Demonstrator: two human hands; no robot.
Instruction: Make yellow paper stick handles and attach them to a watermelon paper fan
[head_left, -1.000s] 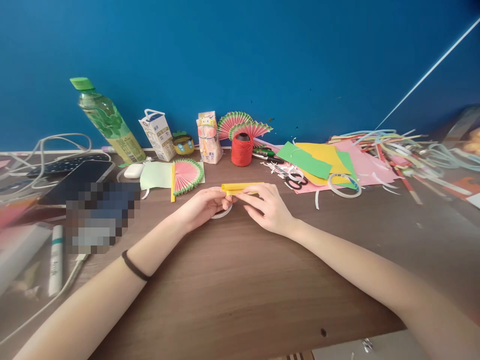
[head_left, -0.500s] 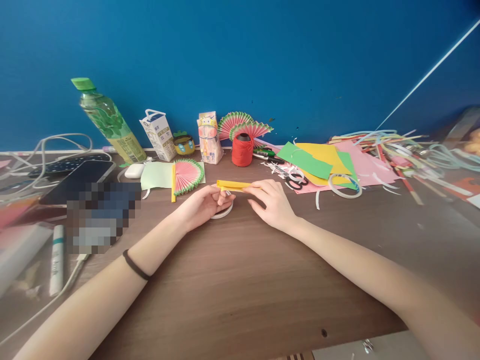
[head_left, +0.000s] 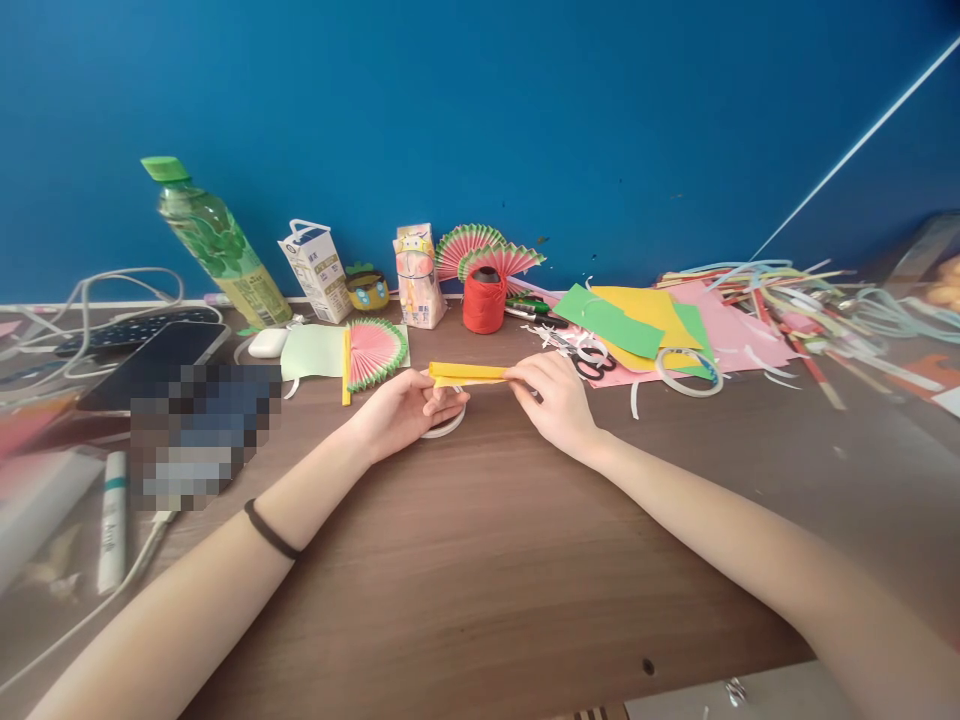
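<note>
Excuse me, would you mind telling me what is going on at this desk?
A person holds a folded yellow paper strip over the brown wooden desk. The left hand has its left end and the right hand pinches its right end. A white tape ring lies beneath the left fingers. A pink-and-green pleated paper fan and a red spool of thread sit behind.

Paper strip (head_left: 466, 374) between hands, tape ring (head_left: 444, 424) beneath, scissors (head_left: 589, 358) right
</note>
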